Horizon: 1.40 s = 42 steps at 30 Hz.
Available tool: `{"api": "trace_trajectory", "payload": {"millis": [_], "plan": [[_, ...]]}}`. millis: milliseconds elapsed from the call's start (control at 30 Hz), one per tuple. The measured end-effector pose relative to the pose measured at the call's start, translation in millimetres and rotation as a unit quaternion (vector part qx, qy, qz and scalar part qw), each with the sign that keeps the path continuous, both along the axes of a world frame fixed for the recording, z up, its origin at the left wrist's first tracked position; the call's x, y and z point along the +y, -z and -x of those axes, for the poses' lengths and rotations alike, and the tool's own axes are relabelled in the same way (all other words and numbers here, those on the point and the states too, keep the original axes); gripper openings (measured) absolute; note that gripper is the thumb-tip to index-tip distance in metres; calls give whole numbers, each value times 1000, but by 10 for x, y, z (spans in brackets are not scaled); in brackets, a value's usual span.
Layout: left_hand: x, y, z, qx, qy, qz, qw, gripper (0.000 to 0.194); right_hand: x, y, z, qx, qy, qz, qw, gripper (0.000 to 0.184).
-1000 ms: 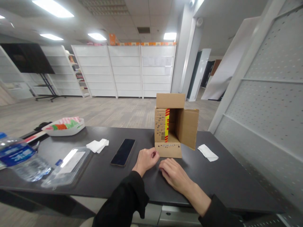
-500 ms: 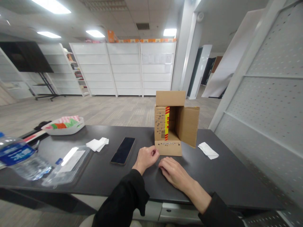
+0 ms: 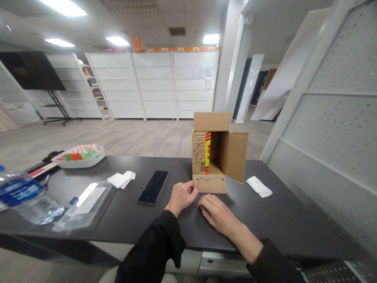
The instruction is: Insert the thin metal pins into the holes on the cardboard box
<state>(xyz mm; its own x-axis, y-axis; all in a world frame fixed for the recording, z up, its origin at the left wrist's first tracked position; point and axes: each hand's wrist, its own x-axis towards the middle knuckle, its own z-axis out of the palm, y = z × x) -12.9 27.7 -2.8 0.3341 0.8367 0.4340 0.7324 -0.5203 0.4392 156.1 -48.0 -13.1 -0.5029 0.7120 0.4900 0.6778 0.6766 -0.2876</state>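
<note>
Both of my hands rest on a dark table [image 3: 279,220] just in front of an open cardboard box [image 3: 218,157] lying on its side, its flaps spread toward me. My left hand [image 3: 181,196] is curled into a loose fist with thumb against fingers, nothing visible in it. My right hand [image 3: 216,212] lies palm down, fingers bent and together, touching the tabletop. A black phone [image 3: 153,187] lies face up to the left of my left hand.
Folded white tissues lie at left [image 3: 121,179] and right [image 3: 259,186] of the box. A clear plastic pouch [image 3: 84,204], a lying water bottle [image 3: 26,196] and a white tray of coloured items [image 3: 79,155] sit far left. A pegboard panel [image 3: 330,129] stands right.
The camera tilted slightly. Both hands stay almost still in front of the box.
</note>
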Motion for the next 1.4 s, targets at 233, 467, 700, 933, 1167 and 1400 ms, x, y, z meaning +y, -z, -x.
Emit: {"api": "trace_trajectory", "payload": {"millis": [233, 467, 700, 933, 1167, 1400], "plan": [[-11, -16, -1, 1, -2, 10, 1000, 31, 3, -34, 9, 3, 5, -2, 1000, 16], [-12, -25, 0, 7, -5, 10, 1000, 31, 2, -37, 17, -3, 10, -1, 1000, 15], [-9, -16, -3, 9, -3, 7, 1000, 30, 5, -36, 22, -17, 21, -2, 1000, 12], [0, -17, -9, 18, -4, 11, 1000, 29, 107, -177, 8, 32, 78, -25, 996, 11], [-17, -52, -16, 20, -7, 11, 1000, 31, 412, -258, -30, 3, 181, -54, 982, 14], [1, -21, -7, 9, 1, 1, 1000, 30, 591, -122, -7, -3, 234, -98, 967, 24]]}}
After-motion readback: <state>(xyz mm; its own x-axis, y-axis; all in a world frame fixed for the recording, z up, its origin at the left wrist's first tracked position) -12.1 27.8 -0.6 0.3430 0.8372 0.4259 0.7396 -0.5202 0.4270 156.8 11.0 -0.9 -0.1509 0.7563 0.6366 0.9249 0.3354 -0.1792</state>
